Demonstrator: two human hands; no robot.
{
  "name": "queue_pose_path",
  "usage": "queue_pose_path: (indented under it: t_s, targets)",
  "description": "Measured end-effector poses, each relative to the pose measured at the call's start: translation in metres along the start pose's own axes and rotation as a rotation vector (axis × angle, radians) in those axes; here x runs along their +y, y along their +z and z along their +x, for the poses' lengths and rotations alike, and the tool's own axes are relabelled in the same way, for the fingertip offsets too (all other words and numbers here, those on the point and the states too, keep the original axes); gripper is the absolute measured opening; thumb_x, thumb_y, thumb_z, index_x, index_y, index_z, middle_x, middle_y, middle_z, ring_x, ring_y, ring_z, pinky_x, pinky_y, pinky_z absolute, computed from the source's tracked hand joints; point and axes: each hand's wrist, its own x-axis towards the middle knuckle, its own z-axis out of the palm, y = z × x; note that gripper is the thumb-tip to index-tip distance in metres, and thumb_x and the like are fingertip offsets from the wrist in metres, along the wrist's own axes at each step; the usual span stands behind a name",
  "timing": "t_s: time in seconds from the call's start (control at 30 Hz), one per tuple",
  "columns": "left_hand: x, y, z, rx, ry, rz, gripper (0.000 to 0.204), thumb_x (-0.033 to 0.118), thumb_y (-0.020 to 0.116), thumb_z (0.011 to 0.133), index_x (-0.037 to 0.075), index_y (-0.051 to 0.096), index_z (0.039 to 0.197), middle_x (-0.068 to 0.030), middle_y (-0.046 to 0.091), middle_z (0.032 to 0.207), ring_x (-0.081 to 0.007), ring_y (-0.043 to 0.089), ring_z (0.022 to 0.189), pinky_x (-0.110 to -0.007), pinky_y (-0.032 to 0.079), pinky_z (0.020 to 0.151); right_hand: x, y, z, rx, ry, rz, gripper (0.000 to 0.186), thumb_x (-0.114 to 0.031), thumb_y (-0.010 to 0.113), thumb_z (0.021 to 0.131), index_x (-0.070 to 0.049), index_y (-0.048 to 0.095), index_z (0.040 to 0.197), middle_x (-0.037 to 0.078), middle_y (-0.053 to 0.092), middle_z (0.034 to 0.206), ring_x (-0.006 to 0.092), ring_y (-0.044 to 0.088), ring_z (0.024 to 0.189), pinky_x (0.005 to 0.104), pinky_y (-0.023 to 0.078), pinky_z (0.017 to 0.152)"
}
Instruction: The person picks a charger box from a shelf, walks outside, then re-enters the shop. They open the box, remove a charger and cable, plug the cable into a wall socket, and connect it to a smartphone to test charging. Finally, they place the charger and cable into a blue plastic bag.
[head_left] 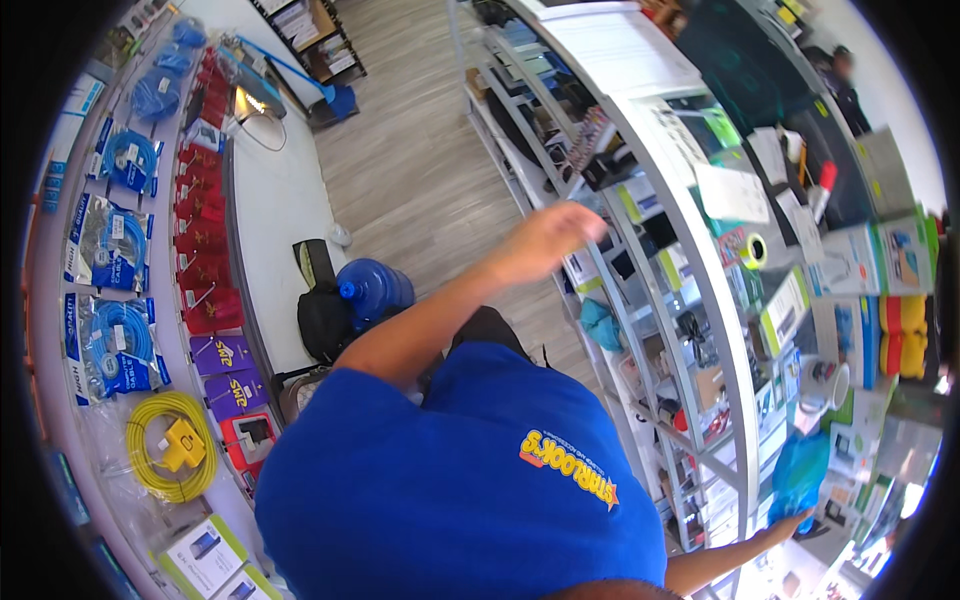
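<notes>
My left arm crosses in front of my blue shirt (450,460), and my left hand (560,238) hangs in the air beside the frame of a glass display case (690,235). Motion blur hides how its fingers are set. Out to the lower right, my right hand (795,523) grips the lower end of a teal, glossy plastic bag (800,475). The bag is above the case's far-right end, next to white-and-green boxes. What is inside it cannot be made out.
On the left wall hang packaged blue cables (120,345), a yellow cable coil (172,447) and red packets (205,255). A blue water jug (375,290) and a black bag (325,325) stand on the floor. A person in dark clothing (848,100) is at the far upper right.
</notes>
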Motion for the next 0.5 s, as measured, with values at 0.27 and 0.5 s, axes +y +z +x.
queue_pose_path:
  t_s: [0.27, 0.5]
  targets:
    - [-0.055, -0.178, 0.033, 0.663, -0.095, -0.163, 0.044, 0.043, 0.061, 0.106, 0.004, 0.066, 0.128, -0.0046, 0.07, 0.105, -0.0129, 0.065, 0.098, -0.03, 0.049, 0.091, 0.009, 0.01, -0.062, 0.609, -0.089, -0.324, 0.095, -0.072, 0.017, 0.105, 0.005, 0.056, 0.145, 0.038, 0.059, 0.137, 0.0528, 0.057, 0.127, 0.0576, 0.045, 0.109]
    - [-0.114, -0.305, 0.085, 0.642, -0.231, -0.099, 0.043, 0.037, 0.059, 0.108, 0.003, 0.063, 0.133, 0.0004, 0.059, 0.084, -0.0082, 0.057, 0.077, -0.022, 0.048, 0.072, -0.009, -0.023, -0.096, 0.477, 0.109, -0.555, 0.074, -0.049, 0.04, 0.108, 0.005, 0.031, 0.159, 0.038, 0.057, 0.136, 0.0448, 0.062, 0.124, 0.0586, 0.048, 0.106]
